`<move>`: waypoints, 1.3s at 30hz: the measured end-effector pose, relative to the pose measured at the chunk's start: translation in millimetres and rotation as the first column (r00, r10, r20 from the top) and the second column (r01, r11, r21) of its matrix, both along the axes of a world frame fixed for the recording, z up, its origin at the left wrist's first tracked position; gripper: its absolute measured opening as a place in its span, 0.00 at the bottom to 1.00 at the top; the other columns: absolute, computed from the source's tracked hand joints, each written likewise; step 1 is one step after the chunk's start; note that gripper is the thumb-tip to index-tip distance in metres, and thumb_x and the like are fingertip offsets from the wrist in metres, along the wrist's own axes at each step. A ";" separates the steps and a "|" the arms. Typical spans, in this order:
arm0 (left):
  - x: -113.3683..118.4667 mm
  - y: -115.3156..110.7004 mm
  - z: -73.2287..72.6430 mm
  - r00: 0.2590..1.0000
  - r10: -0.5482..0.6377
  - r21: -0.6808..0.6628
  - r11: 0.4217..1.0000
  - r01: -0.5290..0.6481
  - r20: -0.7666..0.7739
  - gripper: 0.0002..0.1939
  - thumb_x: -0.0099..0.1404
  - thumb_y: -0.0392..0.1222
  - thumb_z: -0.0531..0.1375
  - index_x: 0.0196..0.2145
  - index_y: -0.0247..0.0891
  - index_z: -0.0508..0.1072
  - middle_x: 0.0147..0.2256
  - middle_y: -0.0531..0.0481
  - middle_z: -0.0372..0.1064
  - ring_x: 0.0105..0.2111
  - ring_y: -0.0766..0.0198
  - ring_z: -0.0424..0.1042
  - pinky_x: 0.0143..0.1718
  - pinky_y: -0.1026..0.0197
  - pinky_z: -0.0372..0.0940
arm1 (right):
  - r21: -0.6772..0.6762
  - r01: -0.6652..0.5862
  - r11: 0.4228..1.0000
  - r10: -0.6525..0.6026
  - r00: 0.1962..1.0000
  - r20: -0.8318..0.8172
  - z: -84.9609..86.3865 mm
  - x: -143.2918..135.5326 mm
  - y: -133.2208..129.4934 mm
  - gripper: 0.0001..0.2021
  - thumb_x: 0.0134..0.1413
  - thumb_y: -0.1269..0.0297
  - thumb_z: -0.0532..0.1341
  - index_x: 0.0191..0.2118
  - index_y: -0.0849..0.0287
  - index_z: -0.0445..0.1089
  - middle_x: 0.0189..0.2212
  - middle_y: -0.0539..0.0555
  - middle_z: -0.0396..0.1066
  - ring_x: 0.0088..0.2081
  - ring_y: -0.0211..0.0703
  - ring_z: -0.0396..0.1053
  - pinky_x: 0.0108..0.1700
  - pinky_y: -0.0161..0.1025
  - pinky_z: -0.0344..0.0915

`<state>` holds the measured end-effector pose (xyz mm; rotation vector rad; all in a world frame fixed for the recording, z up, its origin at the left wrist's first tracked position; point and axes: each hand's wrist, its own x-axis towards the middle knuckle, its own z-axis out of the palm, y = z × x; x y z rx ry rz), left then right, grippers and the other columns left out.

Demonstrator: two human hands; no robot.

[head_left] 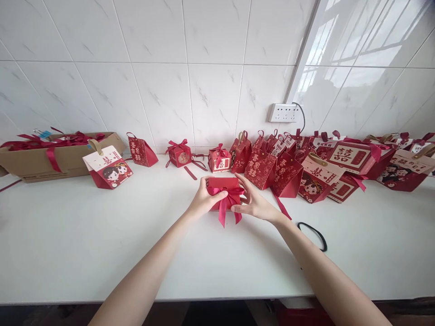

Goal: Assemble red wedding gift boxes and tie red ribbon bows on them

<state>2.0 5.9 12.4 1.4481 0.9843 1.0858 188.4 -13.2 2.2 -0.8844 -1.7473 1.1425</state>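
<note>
Head view: the small red cardboard box (222, 183), likely light and easily dented, its crimson satin bow (231, 195) probably slippery, is best taken by its sides. It lies between your left hand (204, 199) and right hand (254, 203), both gripping it, at the white surface (197, 267).

A small red cardboard box (222, 182), tied with a crimson satin bow (234, 197), is held between the left hand (205, 197) and the right hand (254, 203). To its far left, a brown cardboard carton (30, 164) is heaped with crimson ribbons (73, 139); to its right, patterned red paper gift boxes (260, 168) are crowded along the white bench (102, 244).
</note>
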 end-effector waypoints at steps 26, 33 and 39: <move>-3.3 3.2 -4.7 0.999 -0.032 -0.014 0.999 0.032 0.005 0.29 0.51 0.45 0.66 0.45 0.42 0.56 0.49 0.45 0.63 0.46 0.59 0.68 0.47 0.54 0.63 | -0.064 0.156 0.986 -0.162 0.980 -0.114 7.6 2.7 3.6 0.13 0.48 0.55 0.63 0.26 0.59 0.65 0.38 0.53 0.68 0.36 0.41 0.67 0.41 0.41 0.63; -2.9 2.8 -4.0 0.998 -0.057 -0.028 0.998 0.057 0.002 0.29 0.51 0.45 0.66 0.45 0.43 0.55 0.44 0.48 0.67 0.42 0.60 0.70 0.46 0.55 0.64 | -0.205 0.142 0.969 -0.195 0.944 -0.268 4.4 -0.3 4.0 0.13 0.47 0.55 0.63 0.24 0.59 0.67 0.28 0.51 0.68 0.29 0.37 0.64 0.39 0.41 0.62; -1.3 2.8 -4.3 0.998 -0.069 -0.027 0.997 0.069 -0.002 0.29 0.51 0.44 0.66 0.44 0.42 0.54 0.43 0.50 0.67 0.41 0.62 0.71 0.44 0.57 0.65 | -0.243 0.204 0.948 -0.270 0.923 -0.276 6.3 -5.3 1.7 0.12 0.47 0.56 0.64 0.23 0.59 0.67 0.26 0.50 0.67 0.28 0.37 0.63 0.37 0.39 0.61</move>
